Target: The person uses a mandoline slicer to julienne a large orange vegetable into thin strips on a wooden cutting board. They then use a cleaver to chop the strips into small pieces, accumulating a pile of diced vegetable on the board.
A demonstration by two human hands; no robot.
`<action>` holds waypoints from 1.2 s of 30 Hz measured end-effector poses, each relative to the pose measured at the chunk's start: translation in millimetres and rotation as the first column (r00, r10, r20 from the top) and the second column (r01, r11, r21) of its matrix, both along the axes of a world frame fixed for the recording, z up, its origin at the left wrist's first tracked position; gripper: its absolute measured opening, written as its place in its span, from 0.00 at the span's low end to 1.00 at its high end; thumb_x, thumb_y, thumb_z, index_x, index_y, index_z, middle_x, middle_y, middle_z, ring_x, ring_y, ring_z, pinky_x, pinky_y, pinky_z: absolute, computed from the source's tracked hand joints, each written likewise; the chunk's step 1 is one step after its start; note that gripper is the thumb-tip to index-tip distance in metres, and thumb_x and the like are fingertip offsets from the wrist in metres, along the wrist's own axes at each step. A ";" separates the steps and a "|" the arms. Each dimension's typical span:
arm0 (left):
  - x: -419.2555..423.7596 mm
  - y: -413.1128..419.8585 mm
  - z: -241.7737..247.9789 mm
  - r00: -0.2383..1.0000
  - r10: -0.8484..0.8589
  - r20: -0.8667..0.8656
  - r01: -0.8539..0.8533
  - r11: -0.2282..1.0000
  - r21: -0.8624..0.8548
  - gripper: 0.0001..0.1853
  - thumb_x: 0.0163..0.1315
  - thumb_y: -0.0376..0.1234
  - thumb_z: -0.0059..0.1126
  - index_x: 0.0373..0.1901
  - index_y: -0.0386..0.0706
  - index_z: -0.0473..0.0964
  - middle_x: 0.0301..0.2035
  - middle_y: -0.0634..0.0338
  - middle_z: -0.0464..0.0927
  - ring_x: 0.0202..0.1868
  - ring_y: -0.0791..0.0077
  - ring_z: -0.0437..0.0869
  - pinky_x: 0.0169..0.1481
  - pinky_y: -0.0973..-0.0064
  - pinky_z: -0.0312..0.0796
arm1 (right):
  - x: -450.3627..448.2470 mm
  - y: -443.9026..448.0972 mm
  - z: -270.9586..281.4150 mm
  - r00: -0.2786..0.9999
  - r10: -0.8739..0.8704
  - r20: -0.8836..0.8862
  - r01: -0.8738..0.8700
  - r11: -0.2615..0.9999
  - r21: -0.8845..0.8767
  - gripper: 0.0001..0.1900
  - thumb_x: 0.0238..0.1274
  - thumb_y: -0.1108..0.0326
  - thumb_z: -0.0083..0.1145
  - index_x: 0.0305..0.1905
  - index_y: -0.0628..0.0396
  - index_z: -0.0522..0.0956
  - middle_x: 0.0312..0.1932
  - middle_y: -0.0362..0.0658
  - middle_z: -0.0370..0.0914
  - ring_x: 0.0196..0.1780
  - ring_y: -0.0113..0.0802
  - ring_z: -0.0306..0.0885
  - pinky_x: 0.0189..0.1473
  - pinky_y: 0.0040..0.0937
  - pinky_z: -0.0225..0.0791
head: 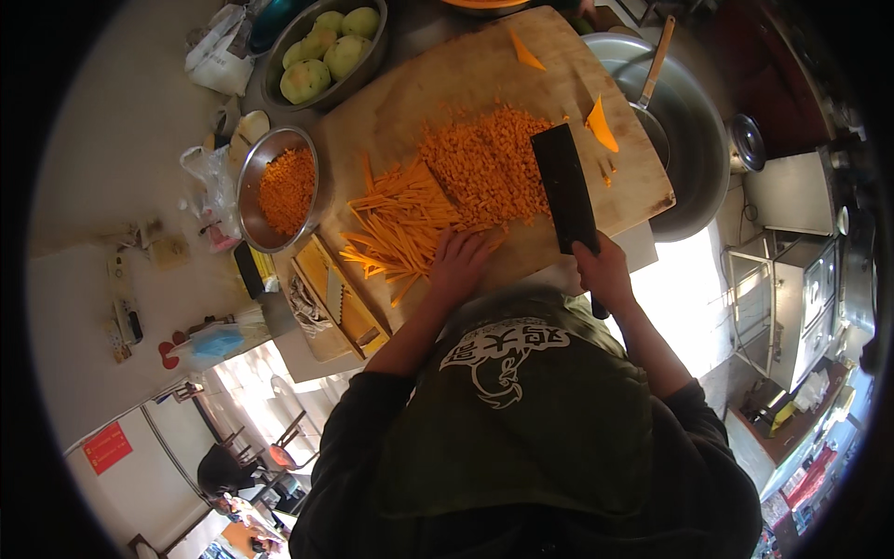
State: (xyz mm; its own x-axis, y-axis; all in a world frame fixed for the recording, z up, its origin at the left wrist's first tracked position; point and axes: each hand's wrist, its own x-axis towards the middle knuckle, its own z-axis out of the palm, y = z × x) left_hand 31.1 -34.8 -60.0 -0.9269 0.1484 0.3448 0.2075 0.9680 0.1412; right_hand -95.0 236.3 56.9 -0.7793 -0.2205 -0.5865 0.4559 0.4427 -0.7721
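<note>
My right hand (pixel 605 274) grips the handle of a dark cleaver (pixel 566 185), whose broad blade lies at the right edge of a heap of finely diced orange vegetable, likely carrot (pixel 492 164). Resting at the lower end of a pile of long orange strips (pixel 398 216) is my left hand (pixel 457 262), its fingertips on the strips. Whether it grips any of them I cannot tell. Strips and dice lie side by side on a large wooden cutting board (pixel 391 119). Two thin orange slices (pixel 602 126) lie apart on the board's right part.
Left of the board stands a metal bowl (pixel 244 189) holding orange dice. A wooden mandoline grater (pixel 342 297) lies near the board's lower left. Behind are pale green peeled vegetables in a metal basin (pixel 279 94). A large metal basin (pixel 702 140) with a wooden-handled ladle (pixel 656 63) sits at right.
</note>
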 end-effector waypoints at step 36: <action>-10.8 -22.7 30.5 0.894 0.416 0.168 -0.420 0.907 -0.014 0.36 0.72 0.39 0.59 0.78 0.37 0.64 0.78 0.49 0.62 0.82 0.46 0.57 0.85 0.44 0.48 | 2.3 -49.9 -38.1 0.701 0.668 -0.252 -0.607 0.743 0.281 0.16 0.72 0.58 0.56 0.52 0.60 0.80 0.38 0.62 0.85 0.46 0.62 0.87 0.49 0.60 0.77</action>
